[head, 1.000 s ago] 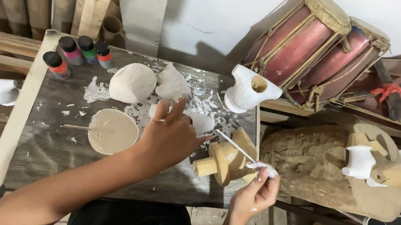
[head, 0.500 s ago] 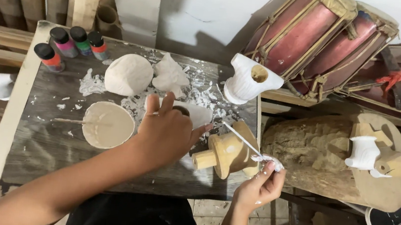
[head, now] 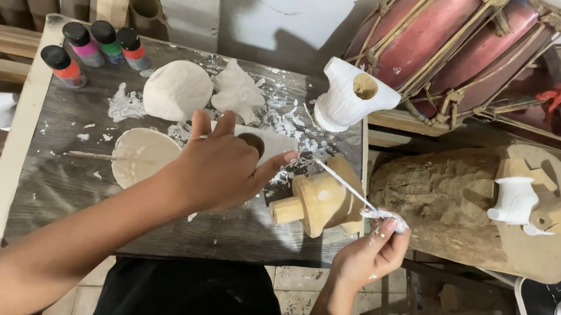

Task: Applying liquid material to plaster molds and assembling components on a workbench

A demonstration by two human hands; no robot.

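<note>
My left hand (head: 224,165) hovers over the middle of the grey table (head: 68,191), fingers spread, holding nothing that I can see; a small dark round thing (head: 252,143) lies just under its fingers. My right hand (head: 371,250), smeared with white paint, pinches a thin white brush (head: 347,187) near the table's right front corner. The brush tip points at an unpainted wooden carved piece (head: 321,200) lying on its side between my hands.
A round cream lid (head: 142,155) and a pale dome (head: 176,89) sit left of centre, several paint bottles (head: 94,47) at the back left. A white painted carved piece (head: 349,97) stands at the back right. A carved log (head: 443,195) and red drums (head: 446,36) lie beside the table.
My left hand has shifted a little towards me and to the right, nearer the wooden piece. My right hand with the brush has stayed near the table corner.
</note>
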